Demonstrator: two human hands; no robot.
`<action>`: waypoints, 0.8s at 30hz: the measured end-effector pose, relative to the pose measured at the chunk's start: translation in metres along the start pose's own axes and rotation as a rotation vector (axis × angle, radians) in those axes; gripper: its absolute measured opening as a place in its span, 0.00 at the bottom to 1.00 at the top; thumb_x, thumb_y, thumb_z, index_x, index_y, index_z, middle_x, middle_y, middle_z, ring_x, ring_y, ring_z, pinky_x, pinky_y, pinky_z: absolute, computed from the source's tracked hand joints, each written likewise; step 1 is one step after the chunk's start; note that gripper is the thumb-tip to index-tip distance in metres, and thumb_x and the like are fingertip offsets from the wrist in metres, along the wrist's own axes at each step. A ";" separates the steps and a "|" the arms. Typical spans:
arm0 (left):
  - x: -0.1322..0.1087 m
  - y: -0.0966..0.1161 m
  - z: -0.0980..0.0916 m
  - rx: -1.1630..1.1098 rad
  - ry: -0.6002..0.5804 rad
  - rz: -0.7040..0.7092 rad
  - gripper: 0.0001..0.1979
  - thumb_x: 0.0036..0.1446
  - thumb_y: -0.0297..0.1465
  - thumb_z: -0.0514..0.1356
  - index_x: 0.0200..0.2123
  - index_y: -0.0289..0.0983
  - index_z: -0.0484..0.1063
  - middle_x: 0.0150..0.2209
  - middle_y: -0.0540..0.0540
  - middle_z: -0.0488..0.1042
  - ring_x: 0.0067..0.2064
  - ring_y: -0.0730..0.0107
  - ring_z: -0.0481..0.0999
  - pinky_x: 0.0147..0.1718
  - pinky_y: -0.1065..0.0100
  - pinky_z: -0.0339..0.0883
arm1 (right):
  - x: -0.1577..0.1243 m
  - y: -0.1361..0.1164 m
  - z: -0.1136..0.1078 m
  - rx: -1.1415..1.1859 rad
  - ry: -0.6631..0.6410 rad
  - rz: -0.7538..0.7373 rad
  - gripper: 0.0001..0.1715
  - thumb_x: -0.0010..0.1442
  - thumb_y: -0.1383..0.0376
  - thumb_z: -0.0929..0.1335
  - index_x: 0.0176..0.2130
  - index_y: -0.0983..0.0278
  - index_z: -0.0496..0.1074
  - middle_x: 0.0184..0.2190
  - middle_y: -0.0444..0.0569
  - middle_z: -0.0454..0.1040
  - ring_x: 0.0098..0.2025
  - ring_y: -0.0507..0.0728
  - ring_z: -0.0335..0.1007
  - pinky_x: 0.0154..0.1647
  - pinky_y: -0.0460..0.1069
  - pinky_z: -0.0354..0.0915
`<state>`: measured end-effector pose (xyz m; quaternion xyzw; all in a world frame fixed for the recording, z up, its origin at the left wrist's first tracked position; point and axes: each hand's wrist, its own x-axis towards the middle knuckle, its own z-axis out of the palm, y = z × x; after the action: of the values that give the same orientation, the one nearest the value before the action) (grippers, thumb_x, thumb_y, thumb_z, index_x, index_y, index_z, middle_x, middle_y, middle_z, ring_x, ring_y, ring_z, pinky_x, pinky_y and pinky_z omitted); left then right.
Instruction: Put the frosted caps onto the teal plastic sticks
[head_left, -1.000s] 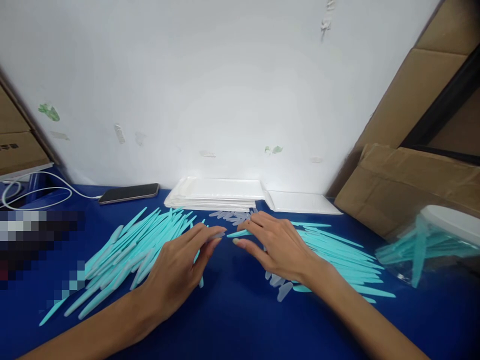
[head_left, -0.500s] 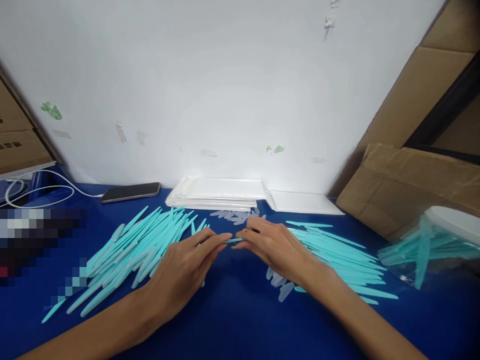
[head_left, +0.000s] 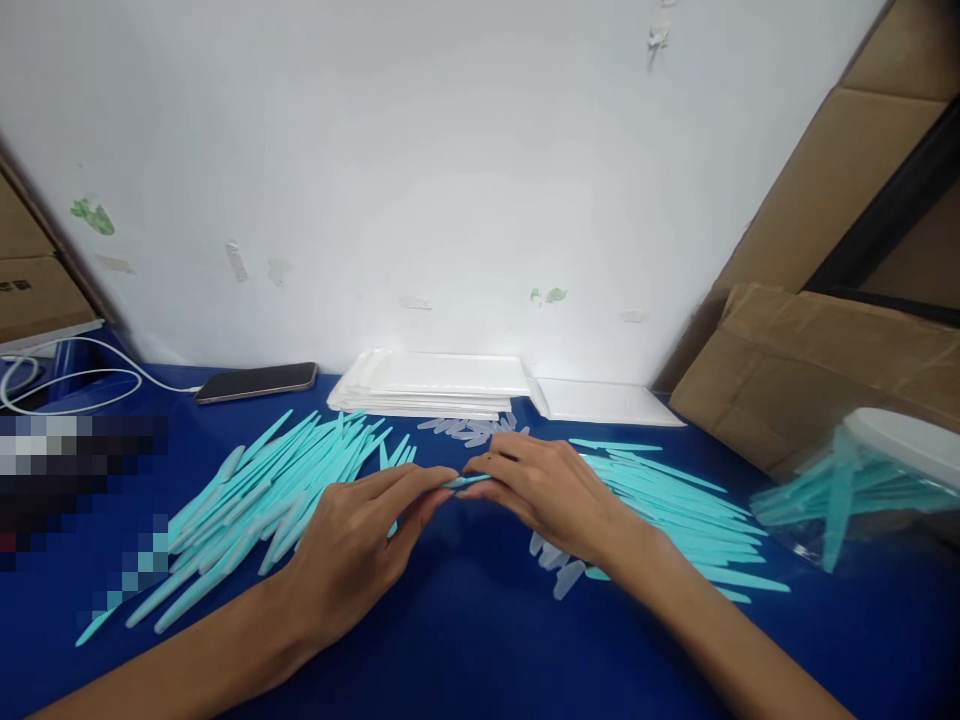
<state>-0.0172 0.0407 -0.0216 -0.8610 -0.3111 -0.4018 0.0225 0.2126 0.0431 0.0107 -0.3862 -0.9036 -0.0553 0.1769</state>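
Observation:
Above the middle of the blue table, my left hand [head_left: 367, 525] and my right hand [head_left: 559, 495] meet fingertip to fingertip. Both pinch a slim turquoise eyebrow razor [head_left: 475, 481], of which only a short stretch shows between the fingers. Left of my left hand lies a heap of turquoise razors [head_left: 247, 510], several with translucent caps on their ends. Beyond my right wrist is a second pile of turquoise razors [head_left: 675, 505], lying mostly side by side. Loose translucent caps [head_left: 568, 580] sit beneath my right hand, and more small caps [head_left: 472, 428] lie behind it.
White flat packets [head_left: 442, 375] are stacked against the wall, with another white packet [head_left: 607, 400] beside them. A phone [head_left: 256, 382] on a white cable lies back left. At right stand a clear tub [head_left: 862, 500] holding turquoise razors and a cardboard box [head_left: 817, 370].
Both hands stay together at the same spot, with the fingers shifting slightly around the razor. The whole view has moved a little; the piles look the same.

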 end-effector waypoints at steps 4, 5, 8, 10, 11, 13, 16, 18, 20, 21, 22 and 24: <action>0.001 -0.002 -0.001 -0.024 0.007 0.024 0.11 0.67 0.27 0.59 0.51 0.41 0.72 0.38 0.52 0.81 0.31 0.76 0.80 0.23 0.76 0.66 | -0.001 0.003 -0.001 -0.061 -0.039 0.024 0.23 0.73 0.53 0.57 0.41 0.63 0.74 0.31 0.45 0.74 0.29 0.52 0.67 0.24 0.49 0.44; 0.000 -0.002 -0.001 -0.034 0.008 0.026 0.11 0.67 0.27 0.59 0.51 0.41 0.73 0.38 0.52 0.82 0.30 0.76 0.79 0.23 0.76 0.67 | -0.002 0.002 0.000 -0.067 -0.050 0.027 0.23 0.73 0.54 0.58 0.40 0.63 0.73 0.30 0.44 0.74 0.28 0.51 0.66 0.24 0.50 0.43; -0.002 -0.001 -0.002 -0.081 0.004 -0.005 0.10 0.66 0.28 0.60 0.50 0.41 0.74 0.35 0.52 0.82 0.26 0.77 0.78 0.23 0.76 0.68 | -0.002 -0.001 0.003 -0.059 -0.075 0.023 0.20 0.74 0.56 0.59 0.40 0.62 0.73 0.30 0.43 0.75 0.27 0.51 0.66 0.24 0.50 0.42; -0.004 0.001 -0.003 -0.119 0.004 -0.017 0.11 0.66 0.28 0.60 0.50 0.41 0.74 0.32 0.53 0.82 0.21 0.79 0.75 0.21 0.77 0.67 | -0.003 -0.003 0.004 -0.055 -0.099 0.021 0.18 0.73 0.57 0.59 0.40 0.62 0.73 0.30 0.43 0.75 0.28 0.51 0.67 0.24 0.50 0.42; -0.004 0.002 -0.002 -0.133 0.001 -0.017 0.11 0.66 0.28 0.60 0.50 0.41 0.74 0.30 0.54 0.81 0.20 0.80 0.74 0.20 0.77 0.66 | -0.002 -0.004 0.004 -0.057 -0.111 0.024 0.18 0.73 0.57 0.60 0.40 0.63 0.73 0.30 0.43 0.75 0.27 0.51 0.67 0.24 0.50 0.42; -0.004 0.003 -0.002 -0.143 0.004 -0.009 0.11 0.66 0.27 0.60 0.50 0.41 0.74 0.27 0.55 0.80 0.18 0.80 0.71 0.19 0.77 0.65 | -0.002 -0.004 0.003 -0.065 -0.132 0.025 0.17 0.73 0.57 0.60 0.40 0.63 0.73 0.29 0.43 0.75 0.27 0.51 0.66 0.24 0.50 0.42; -0.005 0.003 0.000 -0.136 0.007 -0.001 0.11 0.66 0.26 0.60 0.50 0.41 0.74 0.24 0.56 0.78 0.17 0.80 0.68 0.20 0.76 0.65 | -0.002 -0.004 0.002 -0.074 -0.139 0.024 0.17 0.73 0.56 0.61 0.41 0.62 0.73 0.29 0.43 0.75 0.27 0.51 0.66 0.24 0.49 0.42; -0.006 0.004 0.000 -0.110 -0.004 0.008 0.11 0.65 0.26 0.60 0.50 0.41 0.73 0.23 0.57 0.76 0.16 0.80 0.66 0.21 0.76 0.66 | -0.002 -0.005 0.001 -0.084 -0.135 0.013 0.16 0.73 0.56 0.61 0.42 0.62 0.73 0.29 0.43 0.75 0.27 0.51 0.67 0.24 0.49 0.42; -0.007 0.005 -0.001 -0.083 -0.036 0.016 0.13 0.66 0.26 0.59 0.53 0.42 0.71 0.24 0.57 0.75 0.15 0.80 0.64 0.22 0.75 0.66 | -0.002 -0.005 0.000 -0.095 -0.126 -0.006 0.16 0.72 0.57 0.62 0.40 0.62 0.73 0.29 0.43 0.75 0.27 0.51 0.67 0.24 0.50 0.43; -0.007 0.006 -0.001 -0.079 -0.061 0.013 0.15 0.67 0.26 0.57 0.55 0.42 0.68 0.24 0.57 0.75 0.16 0.80 0.64 0.23 0.74 0.65 | -0.002 -0.005 0.000 -0.097 -0.115 -0.018 0.16 0.72 0.57 0.62 0.39 0.63 0.73 0.29 0.43 0.75 0.27 0.51 0.67 0.24 0.50 0.45; -0.007 0.007 -0.003 -0.089 -0.095 0.001 0.16 0.67 0.26 0.56 0.56 0.42 0.66 0.25 0.58 0.74 0.16 0.80 0.64 0.23 0.74 0.65 | -0.002 -0.005 0.000 -0.094 -0.099 -0.029 0.16 0.72 0.57 0.62 0.39 0.63 0.73 0.29 0.43 0.74 0.28 0.52 0.67 0.25 0.50 0.47; -0.006 0.011 -0.005 -0.134 -0.165 -0.031 0.15 0.68 0.26 0.54 0.56 0.41 0.63 0.24 0.58 0.72 0.17 0.80 0.65 0.21 0.74 0.61 | -0.001 -0.005 -0.002 -0.078 -0.049 -0.062 0.16 0.71 0.56 0.63 0.40 0.63 0.74 0.29 0.44 0.74 0.30 0.52 0.67 0.28 0.49 0.53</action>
<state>-0.0176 0.0272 -0.0204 -0.8858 -0.2975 -0.3498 -0.0668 0.2105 0.0388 0.0124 -0.3659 -0.9164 -0.0865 0.1375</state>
